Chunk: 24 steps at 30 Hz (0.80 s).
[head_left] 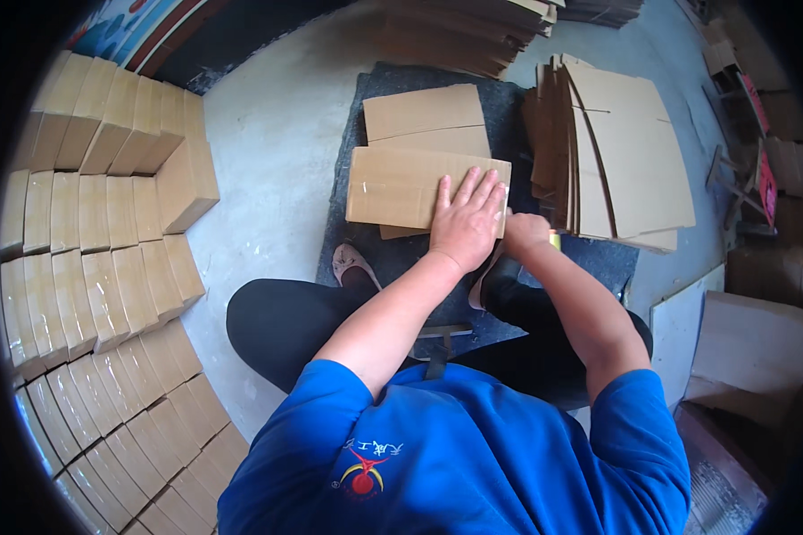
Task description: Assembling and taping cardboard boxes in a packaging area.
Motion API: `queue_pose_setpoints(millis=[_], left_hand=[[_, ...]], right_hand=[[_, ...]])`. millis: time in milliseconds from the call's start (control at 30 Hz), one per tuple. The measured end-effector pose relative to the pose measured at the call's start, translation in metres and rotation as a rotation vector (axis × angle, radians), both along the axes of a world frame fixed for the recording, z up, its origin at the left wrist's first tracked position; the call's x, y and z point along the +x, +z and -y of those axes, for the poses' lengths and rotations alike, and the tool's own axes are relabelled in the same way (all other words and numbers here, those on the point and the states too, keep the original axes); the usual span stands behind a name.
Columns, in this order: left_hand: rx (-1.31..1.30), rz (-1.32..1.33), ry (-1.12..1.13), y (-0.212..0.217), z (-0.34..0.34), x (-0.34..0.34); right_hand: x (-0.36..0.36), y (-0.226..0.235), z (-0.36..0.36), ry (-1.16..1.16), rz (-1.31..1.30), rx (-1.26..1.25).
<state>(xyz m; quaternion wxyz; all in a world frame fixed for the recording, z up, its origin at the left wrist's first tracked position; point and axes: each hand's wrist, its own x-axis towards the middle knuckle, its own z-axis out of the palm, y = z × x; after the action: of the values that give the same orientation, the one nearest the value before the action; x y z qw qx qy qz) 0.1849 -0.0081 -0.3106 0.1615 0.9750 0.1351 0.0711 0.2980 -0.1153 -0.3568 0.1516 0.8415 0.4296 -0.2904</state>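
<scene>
A closed, flat brown cardboard box (391, 189) lies in front of me, its long side running left to right. My left hand (467, 221) rests flat on the right part of its top, fingers stretched out. My right hand (526, 235) is closed at the box's right end, close to its near corner. A small yellow thing (555, 239) shows beside that fist; what the fingers hold is mostly hidden. Under and beyond the box lies a flat cardboard piece (424, 114) with a crease across it.
A dark mat (337, 245) covers the floor beneath the work. To the right leans a stack of flattened cardboard sheets (633, 147). Rows of closed boxes (98, 285) are piled on the left. More flat cardboard (464, 31) stands at the far side.
</scene>
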Motion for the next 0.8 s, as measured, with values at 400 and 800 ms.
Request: queue_pose_setpoints(millis=[400, 800], left_hand=[[0.020, -0.054, 0.048, 0.000, -0.029, -0.026], [-0.765, 0.143, 0.598, -0.025, -0.161, -0.089]], right_hand=[[-0.047, 0.065, 0.002, 0.155, 0.411, 0.120], [-0.032, 0.051, 0.007, -0.160, 0.099, 0.248]])
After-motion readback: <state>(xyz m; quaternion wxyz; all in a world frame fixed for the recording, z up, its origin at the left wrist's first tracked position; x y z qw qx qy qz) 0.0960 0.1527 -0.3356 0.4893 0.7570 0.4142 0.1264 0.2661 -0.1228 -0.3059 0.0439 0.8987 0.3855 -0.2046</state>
